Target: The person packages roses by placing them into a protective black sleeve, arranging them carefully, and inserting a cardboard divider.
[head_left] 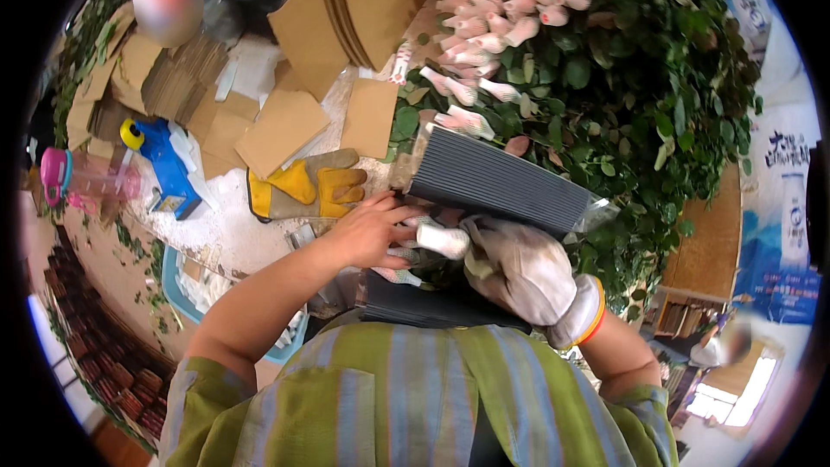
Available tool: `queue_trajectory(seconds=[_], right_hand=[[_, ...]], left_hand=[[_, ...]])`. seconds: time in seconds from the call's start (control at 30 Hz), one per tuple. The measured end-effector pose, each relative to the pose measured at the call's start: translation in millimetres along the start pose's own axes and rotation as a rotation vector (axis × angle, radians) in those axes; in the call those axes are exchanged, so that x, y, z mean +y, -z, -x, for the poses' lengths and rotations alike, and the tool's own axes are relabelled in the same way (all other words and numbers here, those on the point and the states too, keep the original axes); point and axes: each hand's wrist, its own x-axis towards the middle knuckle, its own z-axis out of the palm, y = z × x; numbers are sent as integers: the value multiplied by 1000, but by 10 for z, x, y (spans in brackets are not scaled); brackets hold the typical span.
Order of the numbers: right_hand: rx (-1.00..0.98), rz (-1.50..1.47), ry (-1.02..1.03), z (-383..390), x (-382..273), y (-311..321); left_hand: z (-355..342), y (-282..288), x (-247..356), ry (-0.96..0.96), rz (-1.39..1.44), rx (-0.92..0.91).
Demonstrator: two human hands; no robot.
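Note:
My bare left hand (373,233) reaches in beside the ribbed dark trough (501,180), its bent fingers at a flower bud in a white net sleeve (441,240). Another netted bud (398,277) lies just below those fingers. To the right, my right hand (523,272) wears a soiled white work glove with a yellow and orange cuff. It is closed near the same bud; its fingertips and whatever they grip are hidden. The trough slants down to the right, in front of both hands. A dark surface (441,304) runs close to my body.
Many netted buds (493,17) with leafy stems (596,78) are heaped far right. A yellow and grey work glove (309,186), cardboard sheets (285,134), a blue tape dispenser (173,169) and a pink-lidded bottle (86,177) lie left. A light-blue basket (173,290) stands below the table edge.

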Motion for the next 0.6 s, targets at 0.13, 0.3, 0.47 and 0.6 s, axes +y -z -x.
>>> queue_trajectory(seconds=[0.13,0.3,0.47,0.6], right_hand=[[-134,-62,178,99,449,-643],[-166,139,106,104,594,-1001],[-170,82,62,64,525,-909],[-185,28,62,117,547,-893]], left_hand=[[-9,143,157,66,33,-90],[19,144,321,760,491,-25],[-167,2,487,753,212,40],[-88,-217,426,732,250,215]])
